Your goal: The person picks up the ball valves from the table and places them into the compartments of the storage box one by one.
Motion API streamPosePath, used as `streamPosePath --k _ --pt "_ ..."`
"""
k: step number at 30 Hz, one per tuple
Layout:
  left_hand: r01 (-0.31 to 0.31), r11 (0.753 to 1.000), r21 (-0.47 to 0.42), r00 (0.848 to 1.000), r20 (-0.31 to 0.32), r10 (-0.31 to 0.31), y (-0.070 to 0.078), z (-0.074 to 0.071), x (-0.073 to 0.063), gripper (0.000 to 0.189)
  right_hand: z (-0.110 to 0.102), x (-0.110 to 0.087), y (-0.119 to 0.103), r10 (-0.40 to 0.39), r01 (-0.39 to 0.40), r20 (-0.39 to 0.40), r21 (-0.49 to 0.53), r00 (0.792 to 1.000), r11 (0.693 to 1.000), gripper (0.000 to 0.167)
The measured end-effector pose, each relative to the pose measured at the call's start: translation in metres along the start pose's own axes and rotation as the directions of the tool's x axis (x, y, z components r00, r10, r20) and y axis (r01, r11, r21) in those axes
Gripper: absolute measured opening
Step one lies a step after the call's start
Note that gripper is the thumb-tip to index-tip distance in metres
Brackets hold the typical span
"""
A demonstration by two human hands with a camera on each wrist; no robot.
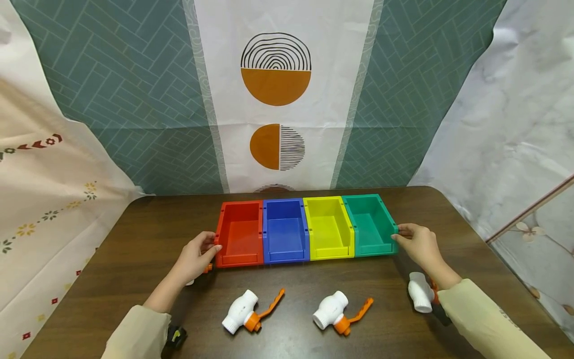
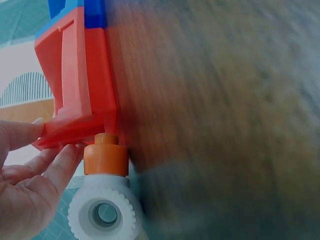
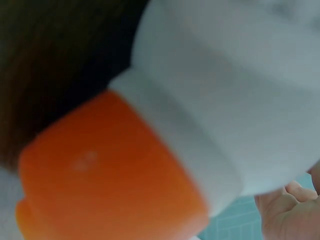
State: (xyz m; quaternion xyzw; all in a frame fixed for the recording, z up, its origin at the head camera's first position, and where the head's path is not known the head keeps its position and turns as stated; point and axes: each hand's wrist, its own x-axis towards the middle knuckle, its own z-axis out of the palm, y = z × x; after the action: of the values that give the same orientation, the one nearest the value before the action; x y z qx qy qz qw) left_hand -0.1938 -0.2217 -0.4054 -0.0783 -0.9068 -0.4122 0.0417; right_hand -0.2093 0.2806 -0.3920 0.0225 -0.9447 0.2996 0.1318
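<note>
Left hand: grips the outer side of the red bin, thumb and fingers on opposite faces of its edge, probably because that end of the row is the easy place to steer it from.
Right hand: pinches the outer edge of the green bin; its wrist view is mostly filled by a valve, so this grip is judged from the head view.
Holding both ends: likely lets the two hands square or steady the whole row together.
Blue bin and yellow bin: sit between the held ones, sides touching, so pressure from either end would probably carry through them.
Bin position: side by side towards the far edge of the brown table, low front lips facing the person, perhaps for easy reach inside.
Bin look: glossy solid colours, open tops, no contents visible.
Middle valves: left-centre valve and right-centre valve lie before the row, white bodies with orange handles.
Outer valves: left outer valve and right outer valve lie near the forearms, partly hidden in the head view.
</note>
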Motion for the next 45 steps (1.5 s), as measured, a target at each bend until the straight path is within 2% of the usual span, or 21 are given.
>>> streamPosePath --k 7,19,34,45 --pt "0.008 1.0 0.012 1.0 0.003 -0.008 -0.002 -0.003 -0.003 0.032 0.001 -0.002 -0.003 -0.005 0.005 0.002 0.01 1.0 1.0 0.032" --pt "-0.026 1.0 0.004 1.0 -0.014 0.026 -0.004 -0.01 -0.009 0.031 0.003 -0.005 -0.007 -0.016 0.016 0.016 0.011 1.0 1.0 0.033" --pt "0.011 1.0 0.008 1.0 0.009 -0.011 -0.006 -0.016 -0.016 0.031 0.005 -0.01 -0.012 -0.023 0.022 0.023 0.015 0.999 1.0 0.032" --pt "-0.012 1.0 0.027 1.0 0.009 0.012 -0.008 -0.019 -0.019 0.03 0.006 -0.014 -0.015 -0.017 0.016 0.029 0.008 0.999 1.0 0.032"
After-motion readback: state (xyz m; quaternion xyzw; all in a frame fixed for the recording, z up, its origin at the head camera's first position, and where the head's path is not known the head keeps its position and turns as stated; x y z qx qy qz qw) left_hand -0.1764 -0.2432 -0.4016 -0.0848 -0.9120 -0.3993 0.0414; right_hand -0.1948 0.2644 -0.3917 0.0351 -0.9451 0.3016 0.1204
